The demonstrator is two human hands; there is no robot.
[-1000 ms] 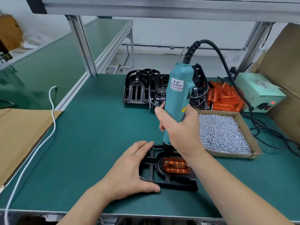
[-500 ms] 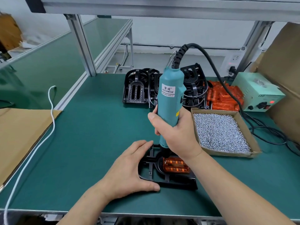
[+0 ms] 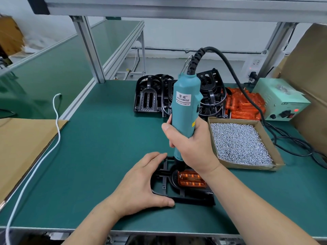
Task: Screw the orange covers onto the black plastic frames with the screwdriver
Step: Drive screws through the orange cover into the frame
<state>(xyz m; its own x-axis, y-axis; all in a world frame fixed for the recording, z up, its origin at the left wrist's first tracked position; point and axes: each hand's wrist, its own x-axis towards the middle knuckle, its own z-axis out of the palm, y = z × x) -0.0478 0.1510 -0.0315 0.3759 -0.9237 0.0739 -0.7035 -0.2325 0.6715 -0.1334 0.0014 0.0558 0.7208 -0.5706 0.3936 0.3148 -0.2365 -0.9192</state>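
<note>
Green matting (image 3: 97,147) covers the bench. Nearest its front edge the left hand (image 3: 141,183) rests on it, thumb and forefinger spread in a C that cups the rounded left end of a black frame (image 3: 162,175) and holds it in place. An orange cover (image 3: 192,178) sits in the frame's recess. The right hand (image 3: 192,147) is wrapped fist-like round the lower body of a teal screwdriver (image 3: 184,110), held upright with its dark nose down at the cover's far left corner; the bit is hidden. Just right of that hand stands a cardboard box (image 3: 251,166) full of silver screws (image 3: 237,142). At the left a white cord (image 3: 56,121) trails beside a cardboard sheet (image 3: 23,147). Further back lie stacked black frames (image 3: 148,96), a heap of orange covers (image 3: 246,106) and a pale green power unit (image 3: 281,101) showing a red light, with the tool's black cable (image 3: 230,68) arcing down toward it.
</note>
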